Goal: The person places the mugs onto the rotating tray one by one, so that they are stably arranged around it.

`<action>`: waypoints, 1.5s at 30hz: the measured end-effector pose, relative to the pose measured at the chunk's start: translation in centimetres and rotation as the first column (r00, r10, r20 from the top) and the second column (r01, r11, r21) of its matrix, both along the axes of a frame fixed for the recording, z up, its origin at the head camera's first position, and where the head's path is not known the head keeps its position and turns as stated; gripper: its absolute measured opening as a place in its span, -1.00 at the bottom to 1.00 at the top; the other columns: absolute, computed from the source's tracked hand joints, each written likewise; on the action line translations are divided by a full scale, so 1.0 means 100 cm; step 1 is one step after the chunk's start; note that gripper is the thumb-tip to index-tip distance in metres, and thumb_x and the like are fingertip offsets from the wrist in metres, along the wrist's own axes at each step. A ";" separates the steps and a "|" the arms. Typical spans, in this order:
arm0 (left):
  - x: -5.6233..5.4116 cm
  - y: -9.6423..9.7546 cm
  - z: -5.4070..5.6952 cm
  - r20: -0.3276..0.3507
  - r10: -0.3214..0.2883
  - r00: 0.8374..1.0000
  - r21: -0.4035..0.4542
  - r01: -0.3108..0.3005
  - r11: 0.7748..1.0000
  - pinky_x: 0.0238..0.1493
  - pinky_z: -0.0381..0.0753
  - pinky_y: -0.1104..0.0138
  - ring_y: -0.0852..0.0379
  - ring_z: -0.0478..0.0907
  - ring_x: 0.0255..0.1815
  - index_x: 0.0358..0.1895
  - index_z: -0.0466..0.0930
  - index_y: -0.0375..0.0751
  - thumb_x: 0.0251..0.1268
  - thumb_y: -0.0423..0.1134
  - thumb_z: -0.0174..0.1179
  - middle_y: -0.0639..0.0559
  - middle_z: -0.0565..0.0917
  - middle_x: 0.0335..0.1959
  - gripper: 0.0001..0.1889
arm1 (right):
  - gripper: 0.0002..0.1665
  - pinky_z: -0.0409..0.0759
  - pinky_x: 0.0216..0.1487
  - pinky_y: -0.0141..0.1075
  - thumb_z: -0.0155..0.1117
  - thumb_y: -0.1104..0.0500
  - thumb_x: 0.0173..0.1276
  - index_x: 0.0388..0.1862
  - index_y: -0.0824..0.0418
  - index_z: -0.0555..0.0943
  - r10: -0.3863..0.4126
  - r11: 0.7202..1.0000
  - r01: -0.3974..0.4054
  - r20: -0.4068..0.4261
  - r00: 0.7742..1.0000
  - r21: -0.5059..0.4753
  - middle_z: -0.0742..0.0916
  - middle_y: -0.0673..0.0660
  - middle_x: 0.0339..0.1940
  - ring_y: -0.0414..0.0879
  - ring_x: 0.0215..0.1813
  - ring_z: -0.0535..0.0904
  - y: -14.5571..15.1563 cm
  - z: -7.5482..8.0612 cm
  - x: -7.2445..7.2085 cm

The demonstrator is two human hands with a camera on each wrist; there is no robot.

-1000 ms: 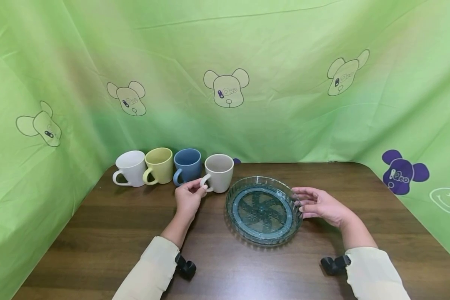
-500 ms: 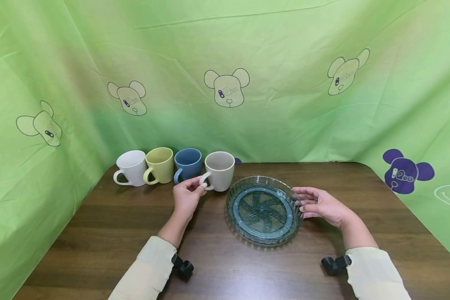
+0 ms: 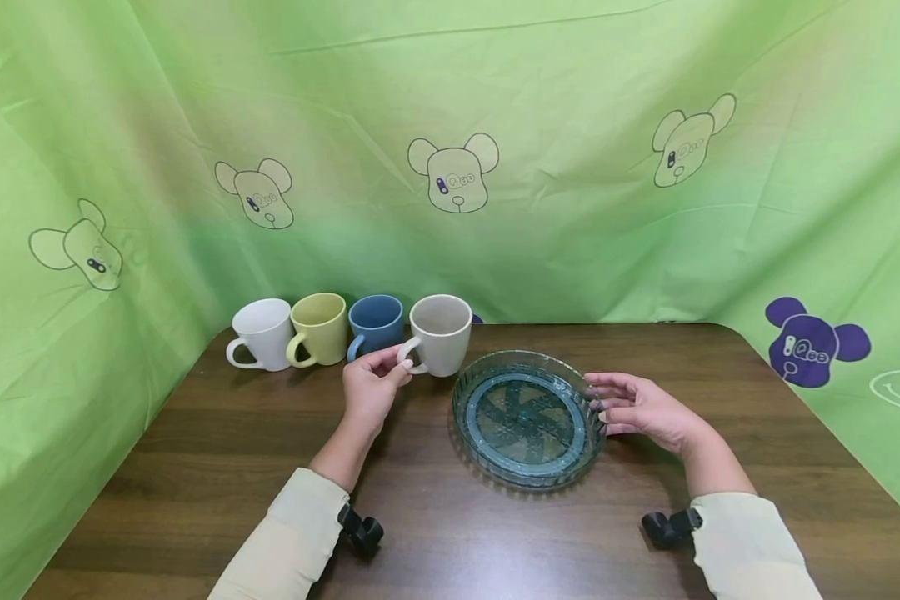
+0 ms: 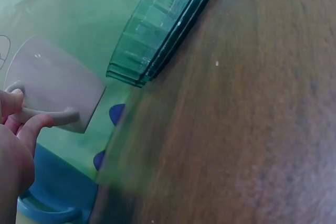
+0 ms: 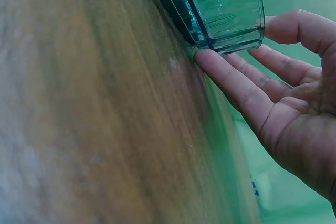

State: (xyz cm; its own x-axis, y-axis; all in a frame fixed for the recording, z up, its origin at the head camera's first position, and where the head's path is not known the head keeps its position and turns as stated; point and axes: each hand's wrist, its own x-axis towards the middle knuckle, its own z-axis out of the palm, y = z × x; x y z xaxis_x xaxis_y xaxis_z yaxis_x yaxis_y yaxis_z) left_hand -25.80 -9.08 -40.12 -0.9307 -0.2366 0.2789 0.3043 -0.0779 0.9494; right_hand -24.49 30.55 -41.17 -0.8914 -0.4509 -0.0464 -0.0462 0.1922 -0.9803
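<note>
With its thumb and fingers, my left hand (image 3: pixel 367 390) pinches the handle of a light beige mug (image 3: pixel 442 343), held upright. Green backdrop shows between the mug's base (image 4: pixel 58 82) and the table in the left wrist view, so it is raised. Right of it sits a round, see-through teal tray (image 3: pixel 525 482) with a ribbed wall and a patterned bottom. My right hand (image 3: pixel 656 414) touches the tray's right side. In the right wrist view its thumb is at the rim, and the straight fingers (image 5: pixel 231 80) lie along the outer wall.
A blue mug (image 3: pixel 377 321), a yellow-green mug (image 3: pixel 321 327) and a white mug (image 3: pixel 266 333) stand in a row at the back left, handles toward the left front. The brown wooden table (image 3: pixel 495 550) ends at a green printed cloth (image 3: pixel 570 250) behind and on both sides.
The beige mug has risen slightly in my left hand, which has moved up and a little left. My right hand and the tray have stayed in place.
</note>
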 end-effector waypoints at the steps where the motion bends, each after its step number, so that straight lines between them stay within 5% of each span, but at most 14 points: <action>1: 0.000 0.000 0.001 0.000 -0.002 1.000 0.001 0.002 1.000 -0.43 0.69 0.43 0.24 0.56 -0.48 -0.14 0.67 -0.58 0.07 -0.63 0.31 -0.34 0.69 -0.34 -0.76 | -0.19 0.70 -0.06 -0.14 0.16 0.46 0.29 0.44 0.58 0.03 0.001 1.000 -0.001 0.000 1.000 0.000 0.29 0.63 0.32 -0.10 0.08 0.57 0.000 0.000 0.000; 22: 0.003 0.000 0.019 0.001 -0.089 0.996 0.046 0.089 0.995 -0.36 0.73 0.35 0.22 0.61 -0.42 -0.09 0.64 -0.59 0.07 -0.65 0.30 -0.17 0.71 -0.37 -0.73 | -0.18 0.70 -0.06 -0.15 0.18 0.45 0.28 0.43 0.59 0.03 -0.001 1.000 0.001 0.003 1.000 0.015 0.30 0.62 0.32 -0.15 0.07 0.57 -0.002 0.005 0.000; 31: 0.006 0.006 0.026 -0.014 -0.145 0.989 0.059 0.146 0.988 -0.34 0.72 0.37 0.23 0.64 -0.38 -0.06 0.60 -0.65 0.10 -0.67 0.26 -0.58 0.61 -0.15 -0.71 | -0.19 0.70 -0.06 -0.14 0.17 0.47 0.29 0.42 0.60 0.03 0.000 1.000 0.000 0.003 1.000 0.001 0.36 0.56 0.30 -0.12 0.06 0.59 -0.001 0.002 -0.002; 41: 0.007 0.013 0.027 0.004 -0.174 0.985 0.043 0.174 0.984 -0.34 0.73 0.36 0.22 0.62 -0.40 -0.07 0.61 -0.63 0.10 -0.66 0.28 -0.31 0.69 -0.28 -0.72 | -0.21 0.70 -0.05 -0.14 0.13 0.48 0.29 0.43 0.60 0.03 -0.008 1.000 0.008 0.013 1.000 0.005 0.29 0.63 0.32 -0.13 0.07 0.58 -0.002 0.005 0.000; 45: 0.006 0.016 0.026 0.014 -0.185 0.983 0.032 0.184 0.982 -0.35 0.72 0.37 0.22 0.62 -0.39 -0.07 0.62 -0.61 0.10 -0.65 0.28 -0.41 0.67 -0.24 -0.72 | -0.20 0.70 -0.05 -0.14 0.13 0.48 0.29 0.43 0.59 0.03 -0.013 1.000 0.013 0.021 1.000 0.007 0.28 0.63 0.33 -0.13 0.07 0.58 -0.002 0.004 0.001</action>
State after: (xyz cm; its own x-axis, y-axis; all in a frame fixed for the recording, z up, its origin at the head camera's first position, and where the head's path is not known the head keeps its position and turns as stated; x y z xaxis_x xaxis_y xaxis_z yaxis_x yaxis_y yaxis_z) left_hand -25.17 -7.47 -37.48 -0.9638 -0.0684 0.2577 0.2656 -0.1598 0.9508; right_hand -24.41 30.37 -40.73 -0.8960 -0.4388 -0.0682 -0.0231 0.1995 -0.9796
